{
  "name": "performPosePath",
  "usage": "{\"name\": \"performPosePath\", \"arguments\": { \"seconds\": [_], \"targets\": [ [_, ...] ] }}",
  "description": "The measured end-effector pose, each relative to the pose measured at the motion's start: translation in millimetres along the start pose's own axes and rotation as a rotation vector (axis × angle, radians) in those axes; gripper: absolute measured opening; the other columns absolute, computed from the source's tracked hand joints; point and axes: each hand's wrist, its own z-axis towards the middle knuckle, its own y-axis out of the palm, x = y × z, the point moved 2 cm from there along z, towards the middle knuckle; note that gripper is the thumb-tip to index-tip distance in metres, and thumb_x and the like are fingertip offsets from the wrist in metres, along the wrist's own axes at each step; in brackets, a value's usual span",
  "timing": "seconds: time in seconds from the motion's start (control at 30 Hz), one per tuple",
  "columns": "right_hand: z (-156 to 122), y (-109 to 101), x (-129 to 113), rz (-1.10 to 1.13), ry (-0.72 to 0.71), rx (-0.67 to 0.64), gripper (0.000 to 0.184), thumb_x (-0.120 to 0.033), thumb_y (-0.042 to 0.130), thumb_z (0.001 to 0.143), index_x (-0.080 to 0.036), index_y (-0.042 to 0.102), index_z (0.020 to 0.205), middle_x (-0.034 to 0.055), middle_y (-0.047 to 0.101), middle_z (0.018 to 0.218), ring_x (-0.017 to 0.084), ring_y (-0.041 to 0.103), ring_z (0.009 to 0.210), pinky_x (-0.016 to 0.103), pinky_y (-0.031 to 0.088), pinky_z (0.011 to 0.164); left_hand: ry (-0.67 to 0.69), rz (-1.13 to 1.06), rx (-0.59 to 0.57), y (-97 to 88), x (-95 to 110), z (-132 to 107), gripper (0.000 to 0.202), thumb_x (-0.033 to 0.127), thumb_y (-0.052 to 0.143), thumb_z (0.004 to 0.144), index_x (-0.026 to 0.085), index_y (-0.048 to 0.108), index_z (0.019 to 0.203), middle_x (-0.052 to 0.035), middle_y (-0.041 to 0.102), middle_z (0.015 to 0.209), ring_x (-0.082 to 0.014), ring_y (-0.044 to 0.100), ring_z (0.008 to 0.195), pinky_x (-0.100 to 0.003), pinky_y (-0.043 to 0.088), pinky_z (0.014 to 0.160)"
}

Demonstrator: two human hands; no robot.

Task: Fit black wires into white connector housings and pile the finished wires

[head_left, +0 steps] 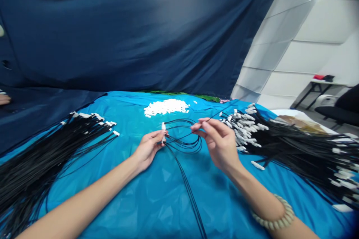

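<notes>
My left hand (150, 147) is closed on a small white connector (163, 127), pinched between thumb and fingers over the middle of the cloth. Thin black wires (183, 137) loop out of the connector to the right, and a few more hang from it toward the near edge. My right hand (220, 140) pinches a black wire (214, 116) between thumb and forefinger, to the right of the loops. That wire runs up and away past the fingers. A beaded bracelet (276, 214) circles my right wrist.
Small white plastic pieces (166, 107) are heaped on the blue cloth (134, 209) ahead. Bundles of black wires with white ends lie at left (64, 142) and right (283, 138). Behind hangs a dark blue curtain (126, 37). Another person's hand (4, 99) shows at far left.
</notes>
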Motion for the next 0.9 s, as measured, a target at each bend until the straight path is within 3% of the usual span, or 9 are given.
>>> {"name": "performPosePath", "arguments": {
  "seconds": [0.1,0.17,0.23,0.33,0.47,0.9],
  "targets": [
    [6,-10,-5,0.119,0.052,0.138,0.017,-0.024,0.048,0.08,-0.023,0.058,0.094,-0.0021,0.05,0.066,0.009,0.05,0.057,0.026,0.045,0.052,-0.001,0.02,-0.005,-0.4,-1,0,0.022,0.026,0.07,0.056,0.011,0.066,0.071,-0.0017,0.055,0.06,-0.0071,0.046,0.056,-0.018,0.036,0.053],
    [6,-14,-10,-0.017,-0.028,0.178,0.019,-0.025,0.049,0.079,-0.026,0.059,0.096,-0.0026,0.046,0.065,0.007,0.044,0.052,0.022,0.038,0.045,0.003,0.047,-0.013,0.0,-2,0,0.022,0.027,0.07,0.056,0.011,0.066,0.071,-0.0023,0.056,0.062,-0.0074,0.046,0.056,-0.018,0.036,0.053],
    [4,-12,-12,-0.291,-0.16,0.131,0.019,-0.022,0.052,0.077,-0.026,0.061,0.094,-0.0018,0.046,0.065,0.007,0.042,0.052,0.022,0.036,0.046,0.01,0.074,-0.025,1.0,-3,-1,0.022,0.028,0.069,0.057,0.011,0.066,0.071,-0.0027,0.056,0.063,-0.0077,0.046,0.057,-0.019,0.036,0.053],
    [-4,-1,-9,-0.683,-0.333,-0.047,0.015,-0.018,0.055,0.075,-0.021,0.065,0.086,0.0004,0.049,0.064,0.01,0.045,0.058,0.025,0.037,0.052,0.018,0.098,-0.038,2.5,-4,-3,0.021,0.028,0.069,0.058,0.011,0.066,0.071,-0.0028,0.057,0.064,-0.008,0.047,0.058,-0.019,0.036,0.054],
    [-12,8,1,-0.921,-0.419,-0.154,0.011,-0.02,0.054,0.075,-0.016,0.065,0.075,0.0023,0.051,0.061,0.012,0.043,0.059,0.027,0.035,0.054,0.034,0.099,-0.05,2.9,-3,-4,0.02,0.028,0.068,0.06,0.012,0.066,0.072,-0.0024,0.057,0.064,-0.0077,0.047,0.059,-0.018,0.035,0.055],
    [-13,9,5,-0.94,-0.383,-0.128,0.011,-0.02,0.054,0.075,-0.016,0.062,0.071,0.0016,0.051,0.06,0.012,0.041,0.059,0.026,0.033,0.055,0.092,0.152,-0.11,4.3,-3,-5,0.016,0.028,0.064,0.064,0.013,0.066,0.069,-0.0032,0.059,0.068,-0.0085,0.047,0.06,-0.02,0.035,0.055]
  ]
}}
